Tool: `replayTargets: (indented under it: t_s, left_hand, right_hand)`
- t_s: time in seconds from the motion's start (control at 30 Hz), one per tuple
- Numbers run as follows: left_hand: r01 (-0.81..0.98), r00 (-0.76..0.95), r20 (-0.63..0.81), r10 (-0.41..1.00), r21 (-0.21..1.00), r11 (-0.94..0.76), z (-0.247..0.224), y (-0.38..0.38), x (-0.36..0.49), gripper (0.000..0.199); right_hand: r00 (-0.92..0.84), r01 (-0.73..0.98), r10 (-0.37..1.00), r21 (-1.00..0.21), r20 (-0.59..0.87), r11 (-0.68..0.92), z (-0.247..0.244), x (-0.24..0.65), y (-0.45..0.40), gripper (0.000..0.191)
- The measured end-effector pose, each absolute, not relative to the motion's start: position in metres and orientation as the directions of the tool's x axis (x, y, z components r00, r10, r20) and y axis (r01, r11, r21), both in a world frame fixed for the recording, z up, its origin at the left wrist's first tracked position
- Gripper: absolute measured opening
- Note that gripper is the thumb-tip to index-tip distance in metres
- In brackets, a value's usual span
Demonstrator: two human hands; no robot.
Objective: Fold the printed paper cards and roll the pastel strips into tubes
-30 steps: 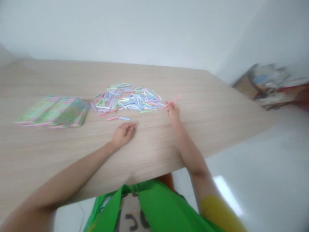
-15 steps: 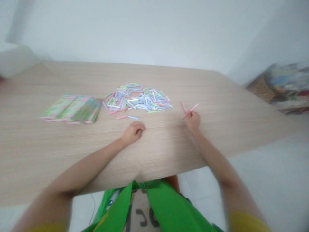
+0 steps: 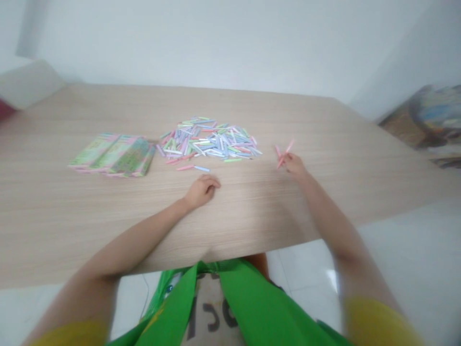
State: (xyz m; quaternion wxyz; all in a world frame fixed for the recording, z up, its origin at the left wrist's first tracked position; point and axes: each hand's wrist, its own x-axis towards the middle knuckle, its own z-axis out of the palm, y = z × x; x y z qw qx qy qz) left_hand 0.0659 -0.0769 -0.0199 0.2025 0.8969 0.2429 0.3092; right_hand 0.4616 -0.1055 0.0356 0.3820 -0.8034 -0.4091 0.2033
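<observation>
My right hand (image 3: 295, 166), at the right of the table, pinches a pink pen-like stick (image 3: 290, 146). More pink shows at the fingertips, and another pink stick (image 3: 277, 150) lies or leans just left of it; blur hides whether they touch. My left hand (image 3: 203, 190) rests on the table, fingers loosely bent with a gap to the thumb, and nothing shows in it. Just beyond it lie a pink stick (image 3: 185, 167) and a blue stick (image 3: 202, 168), end to end. Farther off spreads a heap of slim pastel sticks (image 3: 219, 142).
Several flat green-and-pink packets (image 3: 115, 154) lie overlapping left of the heap. A white box-like object (image 3: 32, 84) stands at the far left corner. Cluttered items (image 3: 428, 115) sit beyond the table's right edge. The wooden table (image 3: 245, 216) ends near my green apron (image 3: 248, 298).
The view has shifted slightly, so the table things sit higher and farther right. My right hand has moved a little away from me, still holding the pink stick. My left hand stays resting.
</observation>
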Motion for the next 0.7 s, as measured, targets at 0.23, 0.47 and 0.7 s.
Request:
replayTargets:
  t_s: [0.23, 0.47, 0.7]
  left_hand:
    - [0.319, 0.691, 0.452, 0.564, 0.509, -0.8, -0.021, -0.076, 0.066, 0.029]
    - [0.331, 0.683, 0.451, 0.574, 0.51, -0.794, -0.02, -0.077, 0.066, 0.029]
    - [0.336, 0.686, 0.446, 0.574, 0.506, -0.794, -0.017, -0.079, 0.066, 0.03]
  right_hand:
    - [0.641, 0.483, 0.74, -0.641, -0.205, -0.596, 0.039, 0.534, -0.086, 0.04]
    - [0.693, 0.673, 0.713, -0.261, -0.104, -0.692, 0.013, 0.552, -0.056, 0.056]
    - [0.702, 0.682, 0.709, -0.226, -0.069, -0.696, 0.008, 0.543, -0.049, 0.051]
